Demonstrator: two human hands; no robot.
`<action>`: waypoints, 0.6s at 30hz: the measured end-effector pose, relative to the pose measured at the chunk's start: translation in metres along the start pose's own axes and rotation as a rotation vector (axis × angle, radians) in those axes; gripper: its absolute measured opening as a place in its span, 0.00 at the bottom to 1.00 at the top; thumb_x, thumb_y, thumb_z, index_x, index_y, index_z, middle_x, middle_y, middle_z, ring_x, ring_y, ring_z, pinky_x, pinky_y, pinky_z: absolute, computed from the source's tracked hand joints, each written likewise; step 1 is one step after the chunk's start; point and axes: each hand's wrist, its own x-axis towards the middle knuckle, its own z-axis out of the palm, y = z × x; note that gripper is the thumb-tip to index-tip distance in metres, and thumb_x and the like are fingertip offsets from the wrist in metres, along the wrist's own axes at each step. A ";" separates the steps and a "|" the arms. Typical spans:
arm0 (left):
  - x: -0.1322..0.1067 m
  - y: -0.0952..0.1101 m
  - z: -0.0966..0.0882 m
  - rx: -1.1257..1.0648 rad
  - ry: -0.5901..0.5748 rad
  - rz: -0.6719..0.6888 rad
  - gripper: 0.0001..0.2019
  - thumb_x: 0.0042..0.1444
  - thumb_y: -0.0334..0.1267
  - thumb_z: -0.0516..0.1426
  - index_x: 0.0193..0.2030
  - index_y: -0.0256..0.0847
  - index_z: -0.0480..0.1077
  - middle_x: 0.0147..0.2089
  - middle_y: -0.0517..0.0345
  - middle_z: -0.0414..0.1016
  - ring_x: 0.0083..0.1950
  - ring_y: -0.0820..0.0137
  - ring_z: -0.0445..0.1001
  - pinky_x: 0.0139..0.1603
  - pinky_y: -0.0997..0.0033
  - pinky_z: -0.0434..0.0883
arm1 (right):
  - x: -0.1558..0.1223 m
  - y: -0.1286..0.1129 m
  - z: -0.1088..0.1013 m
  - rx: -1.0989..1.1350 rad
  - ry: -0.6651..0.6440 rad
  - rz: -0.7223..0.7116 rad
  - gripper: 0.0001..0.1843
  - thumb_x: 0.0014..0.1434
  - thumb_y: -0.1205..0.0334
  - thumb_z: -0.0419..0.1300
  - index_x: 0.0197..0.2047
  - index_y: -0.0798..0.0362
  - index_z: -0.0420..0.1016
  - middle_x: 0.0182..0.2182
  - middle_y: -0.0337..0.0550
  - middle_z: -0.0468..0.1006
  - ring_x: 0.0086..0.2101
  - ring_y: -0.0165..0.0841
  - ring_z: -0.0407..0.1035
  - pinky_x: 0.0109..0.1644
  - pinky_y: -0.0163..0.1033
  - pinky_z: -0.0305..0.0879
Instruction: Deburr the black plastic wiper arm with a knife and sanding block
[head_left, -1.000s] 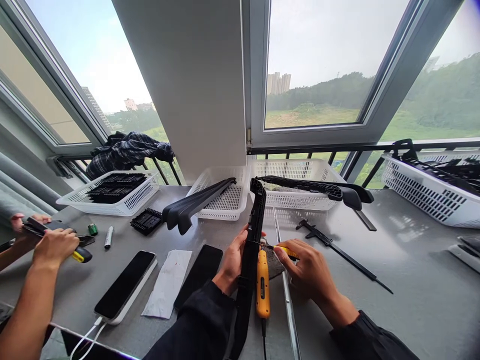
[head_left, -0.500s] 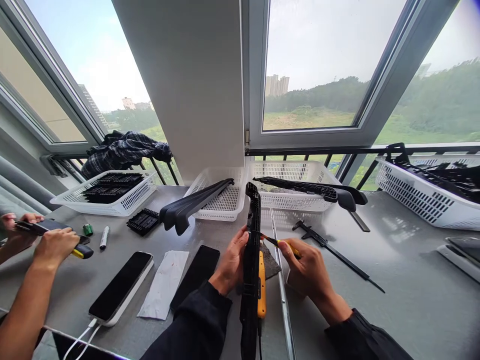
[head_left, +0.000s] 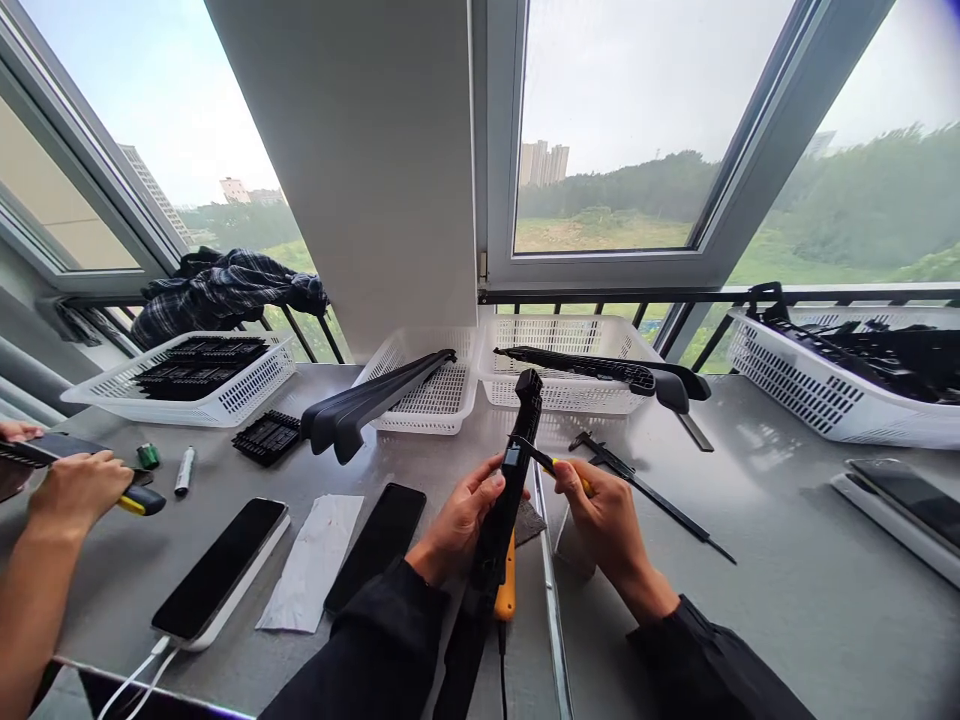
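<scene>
The left hand (head_left: pixel 466 512) is wrapped around a long, narrow, black plastic piece with a ribbed upper end (head_left: pixel 480 600), thumb lying along its near face; the piece slants between the two hands, its top beyond the left fingers and its lower stretch running down past the left sleeve. The right hand (head_left: pixel 600 510) is closed on a slim tool with a yellow handle and a thin dark shaft (head_left: pixel 541 457), whose shaft points left toward the black piece just above the left thumb; whether the tip touches it I cannot tell. Between the hands, partly hidden below the black piece, lies an orange-yellow, rounded corded device (head_left: pixel 506 590), with a rough grey flat scrap (head_left: pixel 529 522) near it. A long, shiny metal strip (head_left: pixel 553 620) runs just left of the right hand, and a black sliding caliper (head_left: pixel 652 495) stretches out beyond it and to its right. Just left of the left hand rests a flat black phone (head_left: pixel 377 550), with a creased white paper sheet (head_left: pixel 311 565) farther left. Ahead of both hands stands a white perforated plastic basket (head_left: pixel 585 398). Well to their left, a co-worker's hand (head_left: pixel 79 490) grips a dark, yellow-trimmed object (head_left: pixel 142 500).
</scene>
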 end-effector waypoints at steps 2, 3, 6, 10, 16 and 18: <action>0.000 0.000 -0.001 -0.013 -0.002 0.003 0.33 0.53 0.48 0.77 0.62 0.37 0.78 0.39 0.51 0.84 0.25 0.77 0.71 0.24 0.80 0.67 | -0.001 0.000 0.001 0.005 -0.012 -0.007 0.38 0.75 0.30 0.48 0.26 0.49 0.75 0.21 0.39 0.75 0.24 0.33 0.68 0.31 0.38 0.61; 0.000 0.000 -0.001 -0.015 0.002 0.006 0.32 0.53 0.47 0.77 0.62 0.37 0.78 0.40 0.51 0.84 0.26 0.76 0.71 0.25 0.80 0.68 | -0.001 0.000 0.001 0.009 -0.019 -0.011 0.38 0.76 0.31 0.48 0.26 0.49 0.75 0.21 0.39 0.75 0.24 0.33 0.68 0.31 0.38 0.61; 0.001 -0.001 -0.002 -0.014 0.016 0.013 0.32 0.52 0.47 0.77 0.61 0.37 0.78 0.40 0.49 0.85 0.27 0.75 0.73 0.26 0.80 0.69 | -0.003 0.001 0.004 0.021 -0.036 -0.014 0.38 0.76 0.32 0.47 0.26 0.50 0.75 0.20 0.38 0.74 0.24 0.33 0.68 0.31 0.37 0.60; 0.001 0.000 -0.001 -0.031 0.012 0.043 0.29 0.52 0.47 0.77 0.58 0.38 0.80 0.41 0.51 0.84 0.28 0.75 0.73 0.26 0.79 0.69 | -0.002 0.001 0.004 0.036 -0.024 -0.004 0.34 0.76 0.34 0.50 0.34 0.50 0.81 0.27 0.41 0.81 0.28 0.36 0.73 0.35 0.38 0.64; 0.005 0.007 -0.006 -0.168 0.074 -0.015 0.22 0.60 0.53 0.71 0.45 0.32 0.82 0.31 0.56 0.79 0.27 0.72 0.75 0.27 0.76 0.74 | -0.002 0.000 0.002 0.056 -0.086 -0.031 0.29 0.76 0.39 0.52 0.38 0.50 0.84 0.29 0.42 0.83 0.29 0.37 0.75 0.37 0.39 0.67; 0.008 0.010 -0.010 -0.225 0.086 -0.052 0.21 0.64 0.54 0.68 0.45 0.33 0.82 0.29 0.56 0.78 0.26 0.70 0.77 0.26 0.74 0.74 | -0.005 -0.001 0.003 0.061 -0.138 -0.073 0.26 0.76 0.41 0.54 0.39 0.49 0.85 0.32 0.43 0.85 0.32 0.38 0.77 0.39 0.39 0.68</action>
